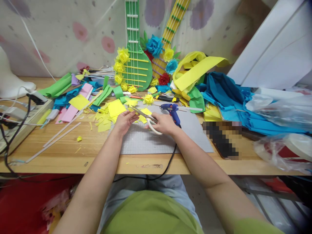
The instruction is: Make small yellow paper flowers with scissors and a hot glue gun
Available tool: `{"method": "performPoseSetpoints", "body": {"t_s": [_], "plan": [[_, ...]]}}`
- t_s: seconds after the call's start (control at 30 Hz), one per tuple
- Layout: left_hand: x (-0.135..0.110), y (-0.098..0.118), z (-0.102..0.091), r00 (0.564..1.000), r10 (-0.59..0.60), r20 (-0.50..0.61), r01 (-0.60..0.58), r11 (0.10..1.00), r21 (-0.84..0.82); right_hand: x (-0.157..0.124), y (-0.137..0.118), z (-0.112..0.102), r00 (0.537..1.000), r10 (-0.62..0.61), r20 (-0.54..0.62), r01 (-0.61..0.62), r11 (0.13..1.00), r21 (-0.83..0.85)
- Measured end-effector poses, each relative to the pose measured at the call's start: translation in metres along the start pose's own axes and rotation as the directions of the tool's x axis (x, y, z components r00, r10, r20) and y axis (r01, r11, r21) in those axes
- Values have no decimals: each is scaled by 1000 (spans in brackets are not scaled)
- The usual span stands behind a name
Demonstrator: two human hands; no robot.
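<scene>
Scissors (149,120), one pair, white handles, metal blades: in your right hand (165,123), its fingers closed about the handles, above the grey cutting mat (148,148); the blades point forward and to your left.

Left hand (124,122), yours: beside the blades, its fingers drawn close together near yellow paper (116,108). You cannot tell from this view whether they pinch a piece.

Yellow paper, several cut pieces: heaped just beyond and left of your left hand, partly over the mat.

Yellow paper flower (148,99), one: beyond the scissors.

Glue gun (173,112), blue: lying on the mat, just beyond your right hand.

Stringed instrument model (144,73), green, yellow flowers along its left edge: upright at the back; a second model (170,27), yellow, leaning beside it.

Blue paper (224,89), folded: on your right.

White strips (58,135), long, thin: on the wooden surface (60,159) to your left.

Power strip (26,125), cables attached: far left.

Container (296,146), wrapped in clear plastic: far right.
</scene>
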State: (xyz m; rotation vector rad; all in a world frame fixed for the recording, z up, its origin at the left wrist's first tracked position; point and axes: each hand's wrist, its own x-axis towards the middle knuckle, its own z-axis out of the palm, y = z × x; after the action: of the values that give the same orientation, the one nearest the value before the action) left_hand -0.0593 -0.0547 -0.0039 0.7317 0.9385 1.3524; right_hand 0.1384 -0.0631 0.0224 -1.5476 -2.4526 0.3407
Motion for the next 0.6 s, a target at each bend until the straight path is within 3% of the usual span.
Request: {"method": "performPoseSetpoints", "body": {"t_s": [0.6], "plan": [[-1,3,-5,998,28,49,-34,991,129,0,8,-8,999,-38,16,38,999,1]]}}
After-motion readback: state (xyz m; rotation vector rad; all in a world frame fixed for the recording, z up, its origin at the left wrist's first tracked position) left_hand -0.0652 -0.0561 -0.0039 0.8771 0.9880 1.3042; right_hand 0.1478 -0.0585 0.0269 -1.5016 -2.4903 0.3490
